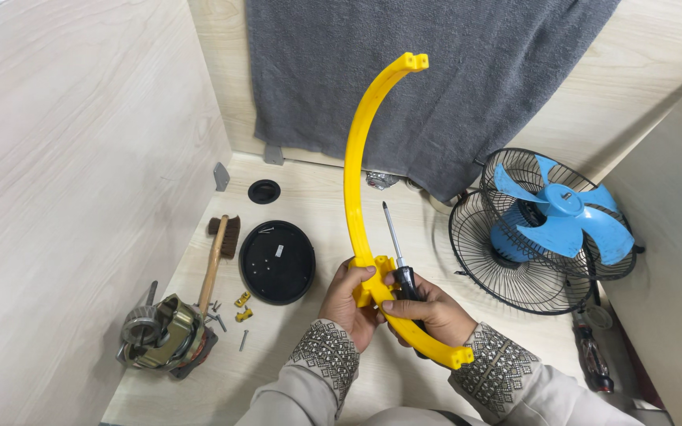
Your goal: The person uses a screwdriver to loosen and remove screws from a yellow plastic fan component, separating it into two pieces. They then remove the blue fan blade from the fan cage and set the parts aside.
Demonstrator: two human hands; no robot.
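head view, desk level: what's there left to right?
Motor → brush → black round base → left hand → right hand with screwdriver → wire grille with blue fan blade.

yellow bracket (354, 166): glossy plastic | towel (428, 79): grey cloth | table (325, 197): matt wood

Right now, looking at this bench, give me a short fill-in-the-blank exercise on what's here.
1. Both hands hold a curved bracket coloured ____.
2. The right hand also grips a ____.
3. The fan blades are ____.
4. The brush lies to the ____ of the black disc.

Missing words: yellow; screwdriver; blue; left
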